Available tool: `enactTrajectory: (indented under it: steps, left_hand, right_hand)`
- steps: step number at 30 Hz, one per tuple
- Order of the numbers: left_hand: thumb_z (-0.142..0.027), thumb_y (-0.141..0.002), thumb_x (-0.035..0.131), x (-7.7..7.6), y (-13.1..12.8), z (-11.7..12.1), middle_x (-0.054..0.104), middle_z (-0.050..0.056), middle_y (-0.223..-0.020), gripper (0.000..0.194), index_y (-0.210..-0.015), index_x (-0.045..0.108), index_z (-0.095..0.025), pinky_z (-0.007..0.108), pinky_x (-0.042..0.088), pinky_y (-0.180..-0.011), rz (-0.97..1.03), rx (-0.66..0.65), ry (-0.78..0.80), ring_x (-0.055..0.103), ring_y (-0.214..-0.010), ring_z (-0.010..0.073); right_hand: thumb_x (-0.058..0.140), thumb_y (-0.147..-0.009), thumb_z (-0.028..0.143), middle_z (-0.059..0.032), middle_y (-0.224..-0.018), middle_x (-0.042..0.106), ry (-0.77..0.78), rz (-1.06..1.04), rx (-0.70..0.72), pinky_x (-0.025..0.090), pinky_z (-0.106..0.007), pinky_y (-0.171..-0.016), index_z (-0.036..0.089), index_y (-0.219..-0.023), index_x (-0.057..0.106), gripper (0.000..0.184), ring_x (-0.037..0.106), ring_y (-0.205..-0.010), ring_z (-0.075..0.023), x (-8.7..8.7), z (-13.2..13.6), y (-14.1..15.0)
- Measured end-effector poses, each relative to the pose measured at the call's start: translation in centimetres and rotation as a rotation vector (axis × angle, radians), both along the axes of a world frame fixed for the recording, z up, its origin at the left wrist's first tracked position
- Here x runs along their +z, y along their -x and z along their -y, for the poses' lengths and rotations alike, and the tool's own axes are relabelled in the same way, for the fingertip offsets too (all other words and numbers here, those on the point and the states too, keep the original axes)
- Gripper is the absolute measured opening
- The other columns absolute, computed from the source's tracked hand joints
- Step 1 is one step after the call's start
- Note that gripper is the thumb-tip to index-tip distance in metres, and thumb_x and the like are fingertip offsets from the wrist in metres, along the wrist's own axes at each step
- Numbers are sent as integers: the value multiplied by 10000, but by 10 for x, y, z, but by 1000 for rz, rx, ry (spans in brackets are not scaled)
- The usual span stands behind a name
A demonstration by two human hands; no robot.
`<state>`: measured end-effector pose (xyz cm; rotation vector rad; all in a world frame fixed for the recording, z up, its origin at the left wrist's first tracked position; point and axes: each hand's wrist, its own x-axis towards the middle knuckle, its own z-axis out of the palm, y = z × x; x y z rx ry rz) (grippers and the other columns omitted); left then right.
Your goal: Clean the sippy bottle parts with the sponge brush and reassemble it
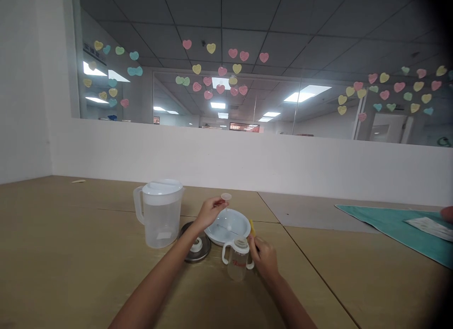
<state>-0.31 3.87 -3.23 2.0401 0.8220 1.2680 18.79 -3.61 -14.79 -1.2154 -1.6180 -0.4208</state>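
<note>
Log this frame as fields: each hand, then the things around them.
left hand: pinches small translucent round-topped piece by the white bowl
right hand: grips yellow item, exact kind unclear
bowl_near_side: two-handled cup, upright, red lettering
bowl_left: dark lid, pale knob; then lidded translucent pitcher
far_right: teal cloth
</note>
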Motion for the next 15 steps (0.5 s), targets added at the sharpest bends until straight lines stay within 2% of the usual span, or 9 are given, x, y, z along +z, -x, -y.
enactTrajectory:
  steps: [3, 6, 11, 15]
  left_hand:
    - [-389, -728, 617, 16, -8, 17, 670, 81, -883, 361, -947, 651, -104, 273, 461, -738, 148, -122, 108, 589, -812, 160]
    - [-394, -705, 656, 23, -14, 33, 668, 84, -882, 373, -935, 652, -99, 266, 468, -718, 173, -228, 187, 588, -779, 145]
    - [-412, -716, 649, 21, -22, 49, 660, 82, -868, 369, -923, 654, -107, 251, 478, -682, 93, -328, 223, 591, -789, 147]
    - [-426, -737, 619, 13, -27, 50, 659, 74, -831, 362, -919, 658, -115, 243, 486, -652, -1, -353, 192, 592, -783, 151]
  right_hand:
    - [341, -930, 321, 9, -480, 502, -34, 36, -8, 250, -212, -477, 164, -523, 525, 474, 428, -431, -72, 0, 0, 0]
    - [343, -930, 320, 10, -476, 500, -62, 56, -20, 250, -216, -474, 166, -516, 525, 478, 408, -421, -68, 1, 0, 0]
    - [343, -930, 331, 10, -467, 495, -64, 57, -17, 241, -218, -468, 168, -512, 516, 480, 406, -420, -69, 1, 1, 0]
    - [325, -935, 340, 6, -474, 503, -49, 78, -4, 257, -215, -475, 172, -522, 521, 487, 425, -430, -73, 2, 3, -1]
